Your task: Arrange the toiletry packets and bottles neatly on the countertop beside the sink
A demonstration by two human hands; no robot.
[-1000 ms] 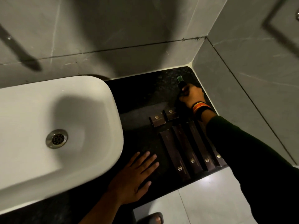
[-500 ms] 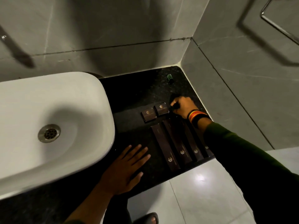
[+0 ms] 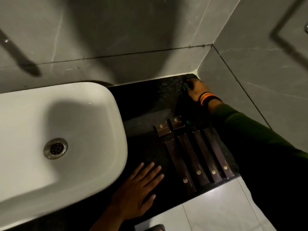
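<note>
Several long brown toiletry packets (image 3: 191,157) lie side by side on the black countertop (image 3: 146,100), right of the sink. Two small brown boxes (image 3: 162,130) sit in a row just behind them. A dark bottle, showing only its green cap (image 3: 188,121), stands right of the small boxes. My right hand (image 3: 197,90) is in the back corner, fingers closed around a second dark bottle with a green cap (image 3: 184,88). My left hand (image 3: 138,185) rests flat on the counter near the front edge, fingers spread, holding nothing.
The white basin (image 3: 100,100) with its metal drain (image 3: 55,148) fills the left. Grey tiled walls close the counter at the back and right. Pale floor tiles (image 3: 216,210) lie beyond the front edge, and a shoe tip (image 3: 155,228) shows at the bottom.
My right hand set one bottle down beside the small boxes, then reached back to the corner and closed on the other green-capped bottle. My left hand stayed flat.
</note>
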